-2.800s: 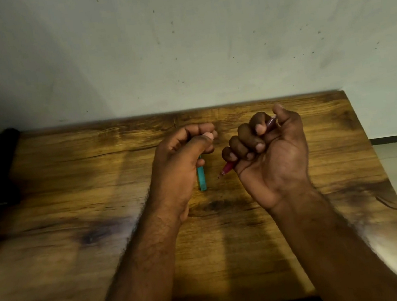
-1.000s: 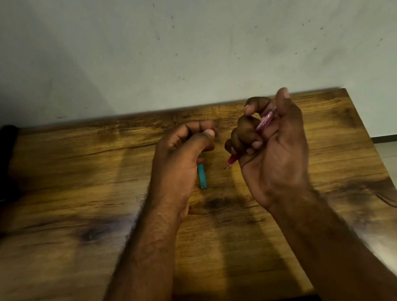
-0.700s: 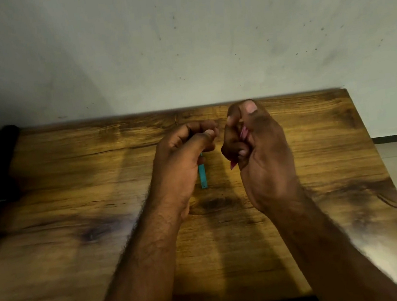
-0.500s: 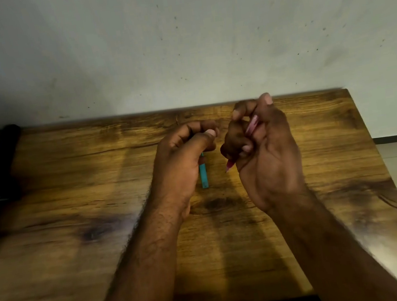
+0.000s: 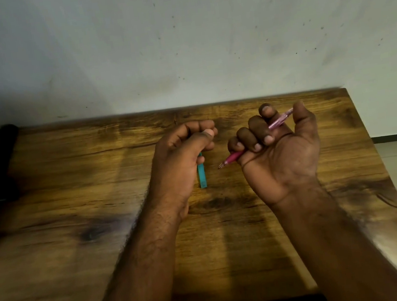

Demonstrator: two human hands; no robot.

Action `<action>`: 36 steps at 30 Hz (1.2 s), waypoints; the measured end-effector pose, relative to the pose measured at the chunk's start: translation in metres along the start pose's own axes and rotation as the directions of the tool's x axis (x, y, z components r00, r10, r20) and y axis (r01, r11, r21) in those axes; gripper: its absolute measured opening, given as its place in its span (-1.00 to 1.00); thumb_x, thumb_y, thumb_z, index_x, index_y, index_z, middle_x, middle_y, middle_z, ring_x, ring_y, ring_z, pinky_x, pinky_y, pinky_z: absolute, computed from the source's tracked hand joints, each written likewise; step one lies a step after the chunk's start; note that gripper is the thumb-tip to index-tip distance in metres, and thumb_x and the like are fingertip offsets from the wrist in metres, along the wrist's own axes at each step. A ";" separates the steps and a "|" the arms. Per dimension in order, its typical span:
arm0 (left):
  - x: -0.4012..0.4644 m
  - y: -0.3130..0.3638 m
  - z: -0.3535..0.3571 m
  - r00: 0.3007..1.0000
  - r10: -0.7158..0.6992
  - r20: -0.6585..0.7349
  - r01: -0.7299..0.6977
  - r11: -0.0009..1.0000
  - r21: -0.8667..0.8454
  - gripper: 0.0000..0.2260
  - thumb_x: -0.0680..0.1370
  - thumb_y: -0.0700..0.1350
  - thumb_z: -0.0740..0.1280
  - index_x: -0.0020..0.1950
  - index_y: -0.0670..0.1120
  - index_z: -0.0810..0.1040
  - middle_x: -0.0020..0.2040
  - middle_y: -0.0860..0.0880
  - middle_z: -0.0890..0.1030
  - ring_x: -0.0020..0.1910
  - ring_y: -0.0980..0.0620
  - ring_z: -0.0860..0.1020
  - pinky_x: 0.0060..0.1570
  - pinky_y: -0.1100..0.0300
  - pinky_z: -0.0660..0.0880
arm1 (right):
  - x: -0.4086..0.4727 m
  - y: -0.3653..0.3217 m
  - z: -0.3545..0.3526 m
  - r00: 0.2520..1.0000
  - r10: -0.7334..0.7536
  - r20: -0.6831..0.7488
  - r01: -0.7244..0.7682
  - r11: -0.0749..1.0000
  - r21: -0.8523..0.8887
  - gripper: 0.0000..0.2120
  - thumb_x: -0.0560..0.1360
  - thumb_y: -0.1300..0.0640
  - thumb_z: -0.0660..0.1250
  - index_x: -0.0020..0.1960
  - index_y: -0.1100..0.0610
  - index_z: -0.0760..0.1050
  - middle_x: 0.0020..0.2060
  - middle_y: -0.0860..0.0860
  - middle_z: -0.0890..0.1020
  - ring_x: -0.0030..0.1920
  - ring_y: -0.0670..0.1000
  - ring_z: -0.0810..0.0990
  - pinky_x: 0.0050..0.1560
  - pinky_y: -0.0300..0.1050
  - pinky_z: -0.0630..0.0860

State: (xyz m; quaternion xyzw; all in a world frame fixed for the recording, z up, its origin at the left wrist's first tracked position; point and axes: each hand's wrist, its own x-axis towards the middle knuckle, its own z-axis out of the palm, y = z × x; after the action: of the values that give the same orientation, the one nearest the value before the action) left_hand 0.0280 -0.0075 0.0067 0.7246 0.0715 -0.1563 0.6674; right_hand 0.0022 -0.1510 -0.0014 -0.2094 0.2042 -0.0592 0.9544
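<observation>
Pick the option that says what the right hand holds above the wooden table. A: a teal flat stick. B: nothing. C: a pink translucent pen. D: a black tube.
C: the right hand has its fingers curled round the pink translucent pen, whose tip pokes out toward the teal stick in the left hand.

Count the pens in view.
2. A pink pen is gripped in the right hand; a teal pen is held by the left hand, mostly hidden.
</observation>
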 end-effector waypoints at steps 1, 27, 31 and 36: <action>0.000 -0.001 0.000 1.000 -0.002 0.000 0.002 1.000 0.006 -0.85 0.61 -0.09 0.37 0.11 0.05 0.72 0.04 0.10 0.77 0.07 0.06 0.71 0.12 -0.06 0.56 | 0.000 0.000 0.000 1.000 -0.005 -0.006 0.005 1.000 -0.004 -0.56 0.64 -0.20 0.05 -0.20 0.07 0.45 -0.50 -0.05 0.23 -0.41 -0.03 0.15 -0.27 -0.07 0.26; -0.001 -0.001 0.000 1.000 0.002 0.008 -0.002 1.000 -0.003 -0.86 0.62 -0.10 0.37 0.06 0.08 0.72 0.03 0.10 0.77 0.06 0.07 0.71 0.11 -0.03 0.54 | -0.001 0.004 0.003 1.000 0.012 -0.029 -0.014 0.998 -0.068 -0.58 0.65 -0.16 0.04 -0.23 0.07 0.40 -0.51 -0.04 0.20 -0.44 -0.02 0.12 -0.29 -0.09 0.29; -0.001 0.000 0.000 1.000 -0.005 0.010 0.005 1.000 -0.002 -0.85 0.63 -0.11 0.36 0.08 0.06 0.71 0.03 0.09 0.78 0.06 0.07 0.71 0.10 0.00 0.54 | -0.001 0.004 0.003 0.999 0.034 -0.027 -0.036 0.997 -0.067 -0.55 0.65 -0.21 0.05 -0.19 0.08 0.43 -0.49 -0.04 0.23 -0.41 -0.03 0.14 -0.27 -0.08 0.29; -0.001 0.000 0.000 1.000 -0.006 0.008 0.006 1.000 0.000 -0.86 0.63 -0.11 0.36 0.08 0.06 0.71 0.03 0.09 0.78 0.05 0.08 0.71 0.11 -0.01 0.54 | -0.002 0.004 0.003 1.000 0.012 -0.005 -0.012 0.996 -0.093 -0.58 0.64 -0.14 0.02 -0.24 0.08 0.38 -0.50 -0.04 0.22 -0.41 -0.02 0.11 -0.28 -0.07 0.29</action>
State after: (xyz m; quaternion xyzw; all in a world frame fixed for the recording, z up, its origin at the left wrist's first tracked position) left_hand 0.0274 -0.0070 0.0074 0.7238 0.0712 -0.1613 0.6671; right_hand 0.0021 -0.1458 0.0000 -0.2524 0.2103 -0.0445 0.9434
